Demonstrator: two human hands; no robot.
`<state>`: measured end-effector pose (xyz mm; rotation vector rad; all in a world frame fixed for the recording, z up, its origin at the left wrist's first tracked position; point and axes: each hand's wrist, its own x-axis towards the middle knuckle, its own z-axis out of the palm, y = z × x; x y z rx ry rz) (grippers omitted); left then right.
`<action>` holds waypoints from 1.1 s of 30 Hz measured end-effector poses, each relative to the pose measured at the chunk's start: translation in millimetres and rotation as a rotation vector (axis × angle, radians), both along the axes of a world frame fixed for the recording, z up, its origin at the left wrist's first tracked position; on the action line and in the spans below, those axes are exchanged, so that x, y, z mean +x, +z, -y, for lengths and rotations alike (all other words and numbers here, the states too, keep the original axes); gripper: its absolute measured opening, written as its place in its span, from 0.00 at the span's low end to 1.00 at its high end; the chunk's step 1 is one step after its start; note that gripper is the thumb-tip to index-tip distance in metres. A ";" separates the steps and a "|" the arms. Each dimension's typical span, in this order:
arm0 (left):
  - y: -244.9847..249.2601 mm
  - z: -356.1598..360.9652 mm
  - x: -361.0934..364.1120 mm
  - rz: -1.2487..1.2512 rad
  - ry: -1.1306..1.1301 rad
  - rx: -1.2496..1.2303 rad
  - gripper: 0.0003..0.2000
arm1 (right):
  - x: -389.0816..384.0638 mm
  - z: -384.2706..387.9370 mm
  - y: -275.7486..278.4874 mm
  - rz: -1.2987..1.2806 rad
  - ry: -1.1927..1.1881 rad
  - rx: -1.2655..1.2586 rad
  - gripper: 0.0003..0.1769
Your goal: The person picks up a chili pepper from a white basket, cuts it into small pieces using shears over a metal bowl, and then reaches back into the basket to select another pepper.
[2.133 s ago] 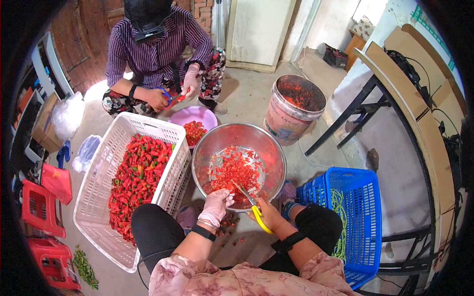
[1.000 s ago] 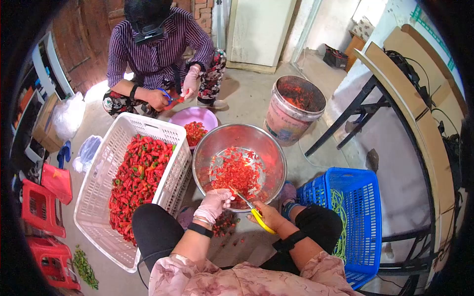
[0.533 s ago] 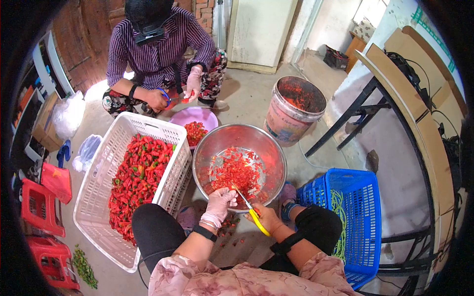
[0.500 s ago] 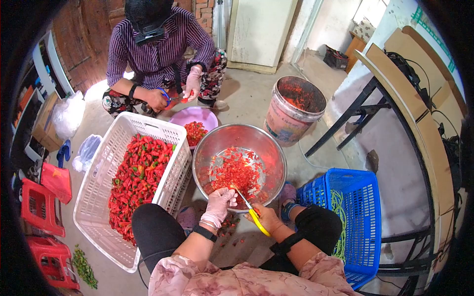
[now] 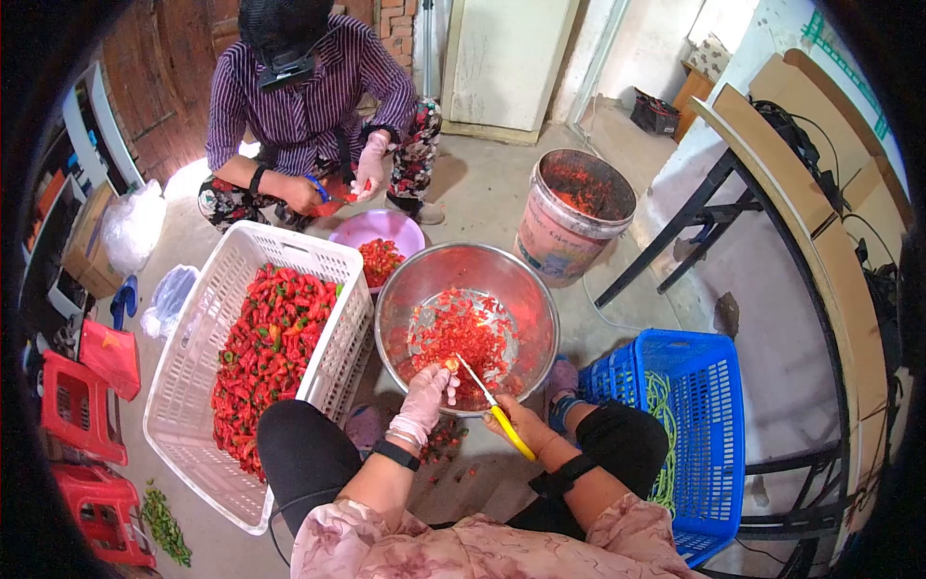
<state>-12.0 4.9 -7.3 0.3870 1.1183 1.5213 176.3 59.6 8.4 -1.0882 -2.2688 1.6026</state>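
Note:
A clear glove covers my left hand [image 5: 424, 398], whose fingertips pinch a red chili pepper [image 5: 451, 364] over the near side of a steel basin [image 5: 532, 314]. Yellow-handled scissors [image 5: 512, 433] are in my bare right hand [image 5: 526, 421], and their blades reach up and left, right beside the pepper. Cut red pepper pieces [image 5: 453, 328] are spread over the basin's bottom. At the left, a white plastic crate [image 5: 183, 386] holds many whole red peppers [image 5: 270, 338].
Across from me a crouching person [image 5: 299, 125] works with blue-handled scissors over a pink bowl [image 5: 405, 230] with cut peppers. A stained bucket [image 5: 569, 227] stands behind the basin. To my right are a blue crate [image 5: 714, 415] and a table [image 5: 810, 212]; red stools [image 5: 82, 410] stand far left.
My left hand has shifted slightly, and more of the pepper now shows beside the blades. The scissors have moved a little. The other person's hands have shifted slightly.

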 end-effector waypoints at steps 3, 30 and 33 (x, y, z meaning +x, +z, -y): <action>3.3 1.8 5.9 -0.066 -0.073 0.004 0.07 | -2.2 2.5 9.7 0.056 0.042 0.011 0.16; -2.1 7.3 -23.1 0.058 -0.356 -0.049 0.11 | 8.8 -18.1 -40.8 -0.171 -0.126 -0.945 0.15; -5.2 7.3 -24.7 0.059 -0.338 -0.026 0.11 | 13.5 -11.9 -22.3 -0.094 0.024 -0.906 0.17</action>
